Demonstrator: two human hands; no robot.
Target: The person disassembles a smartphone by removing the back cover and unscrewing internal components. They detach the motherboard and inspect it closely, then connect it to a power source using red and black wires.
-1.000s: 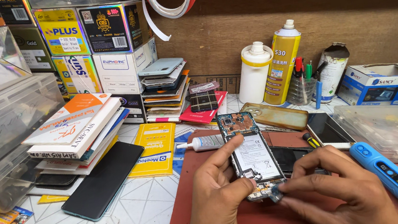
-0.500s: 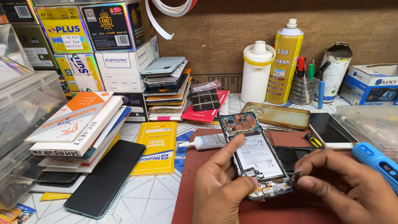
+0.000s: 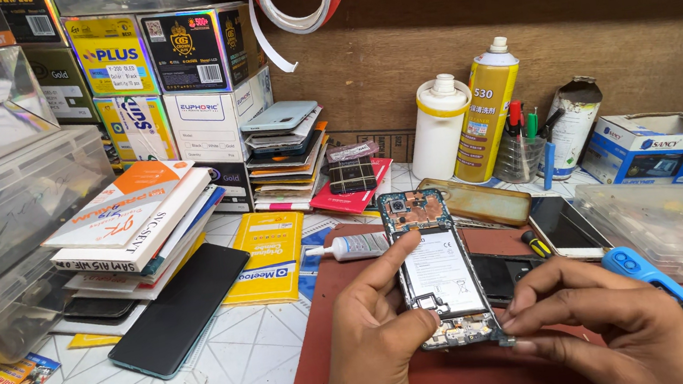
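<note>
An opened smartphone (image 3: 436, 269) with its back cover off, showing a white battery and circuit boards, is held tilted above a dark red work mat (image 3: 333, 332). My left hand (image 3: 373, 344) grips its left edge, thumb stretched along the side. My right hand (image 3: 604, 316) pinches the phone's lower right corner with its fingertips. A small white glue tube (image 3: 353, 248) lies just left of the phone.
A black phone screen (image 3: 180, 309) lies on the left, next to stacked boxes and booklets (image 3: 132, 222). Behind stand a white bottle (image 3: 438, 126), a yellow spray can (image 3: 485, 110) and a pen cup (image 3: 519, 153). A blue tool (image 3: 674, 299) and clear trays (image 3: 675, 225) lie right.
The phone has tilted up slightly and my right hand has shifted from over its bottom edge to its lower right corner. My left hand keeps its grip.
</note>
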